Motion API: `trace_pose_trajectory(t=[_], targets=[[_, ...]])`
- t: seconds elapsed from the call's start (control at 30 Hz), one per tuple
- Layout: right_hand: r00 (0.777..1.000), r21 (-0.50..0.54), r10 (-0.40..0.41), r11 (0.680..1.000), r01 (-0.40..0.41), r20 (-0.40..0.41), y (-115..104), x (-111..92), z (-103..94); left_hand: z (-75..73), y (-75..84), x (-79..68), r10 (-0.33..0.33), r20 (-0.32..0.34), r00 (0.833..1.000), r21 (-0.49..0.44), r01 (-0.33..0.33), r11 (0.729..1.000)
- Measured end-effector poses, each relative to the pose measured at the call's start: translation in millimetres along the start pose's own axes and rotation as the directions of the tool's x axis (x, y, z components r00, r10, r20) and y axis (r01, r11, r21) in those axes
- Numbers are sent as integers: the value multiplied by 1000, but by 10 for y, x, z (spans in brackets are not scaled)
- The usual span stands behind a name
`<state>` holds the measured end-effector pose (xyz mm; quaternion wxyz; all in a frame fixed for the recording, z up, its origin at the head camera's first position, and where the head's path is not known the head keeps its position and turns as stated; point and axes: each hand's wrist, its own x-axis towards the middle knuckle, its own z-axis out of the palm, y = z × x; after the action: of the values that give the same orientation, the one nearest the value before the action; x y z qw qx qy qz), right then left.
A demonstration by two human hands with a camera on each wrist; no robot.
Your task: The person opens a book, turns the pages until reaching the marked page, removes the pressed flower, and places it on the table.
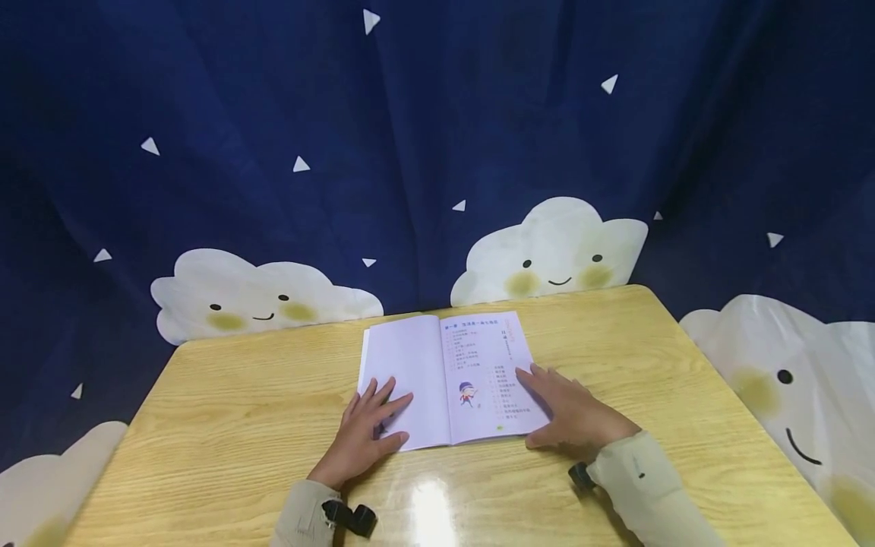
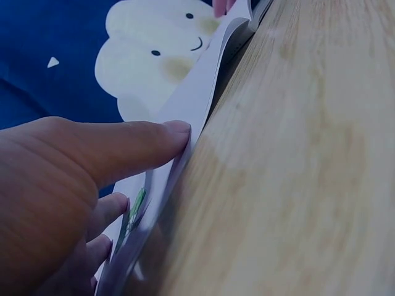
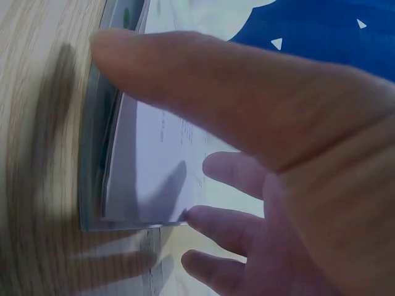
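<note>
An open book (image 1: 410, 353) lies on the wooden table, its left page blank and its right page (image 1: 472, 365) printed with lines of text and a small cartoon figure (image 1: 467, 394). My left hand (image 1: 365, 433) rests over the lower left page, fingers spread. In the left wrist view, the thumb (image 2: 148, 145) touches the page near its lower edge. At the book's right edge is my right hand (image 1: 577, 410), with extended fingers around the lower corner. Its thumb (image 3: 179, 61) reaches over the book's bottom edge in the right wrist view; contact there is unclear.
The light wooden table (image 1: 253, 425) extends around the book on both sides. Behind it hangs a dark blue curtain (image 1: 273, 99) with white triangles and smiling clouds. Dark bands with small devices (image 1: 355, 519) sit at both wrists.
</note>
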<state>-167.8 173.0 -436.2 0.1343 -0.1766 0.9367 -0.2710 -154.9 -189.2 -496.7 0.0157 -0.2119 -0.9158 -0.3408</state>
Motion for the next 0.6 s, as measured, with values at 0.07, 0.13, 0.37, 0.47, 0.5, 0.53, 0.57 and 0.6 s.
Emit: trace_pose_trajectory(t=[0.07,0.13,0.37,0.47,0.5,0.53,0.57,0.6], targets=[[1000,-7,-6,1000,6,-1,2,12,4,-9,1,-3,-14,10,1000,1,14,1000],[1000,-13,-10,1000,10,-3,4,20,9,-15,4,-7,-23,14,1000,-1,23,1000],[1000,1,-30,1000,30,0,-6,11,-1,-9,9,-14,-2,-12,1000,-2,2,1000],[1000,39,-15,999,15,10,-1,-1,-11,-9,9,-10,1,-14,1000,2,-1,1000],[1000,49,-15,999,14,15,2,-3,-16,-11,10,-8,-3,-9,1000,-1,3,1000],[1000,60,-12,998,11,19,7,-4,-18,-15,12,-5,-8,-4,1000,1,8,1000],[1000,68,-16,998,14,24,14,-6,-20,-18,14,-4,-10,1,1000,-1,10,1000],[1000,74,-16,997,13,27,18,-7,-24,-20,14,0,-17,10,1000,0,17,1000]])
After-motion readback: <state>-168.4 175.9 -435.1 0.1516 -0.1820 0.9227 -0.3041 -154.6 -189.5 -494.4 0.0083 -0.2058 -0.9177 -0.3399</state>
